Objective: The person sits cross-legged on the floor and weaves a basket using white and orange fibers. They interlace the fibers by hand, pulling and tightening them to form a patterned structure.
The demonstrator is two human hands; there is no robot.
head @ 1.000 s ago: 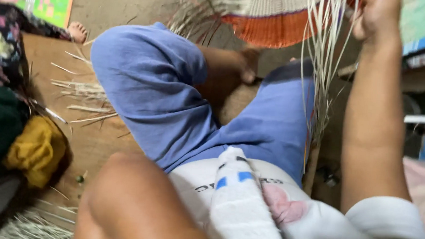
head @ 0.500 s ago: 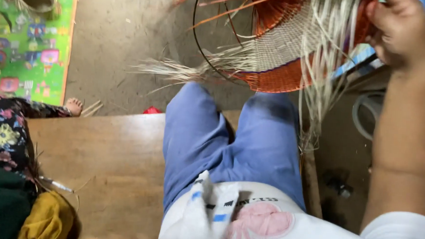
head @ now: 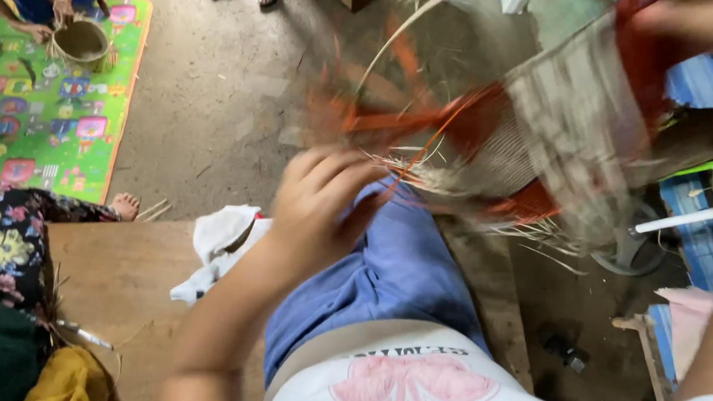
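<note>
While it's all a bit motion-blurred, this is what I can make out:

Basket: half-woven basket in orange and pale straw, held up over the person's lap, loose strands bristling from its lower edge.
Left hand: left hand is at that frayed edge, fingers curled loosely among the strands; too smeared to say whether it actually pinches any.
Right hand: right hand is at the top right corner, closed over the basket's upper side, mostly cut off by the frame.
How it'd handle: looks light and springy to me, stiff where woven, floppy at the free ends. I'd guess those strands snap or kink if bent hard, so grab the woven wall or the rim hoop, not the loose tips.
Lap: blue shorts, white shirt with a pink print.
Nearby: white cloth on the wooden platform beside the thigh.
Further out: another person's floral sleeve at left, colourful play mat, small round basket on it, bare concrete floor.
</note>
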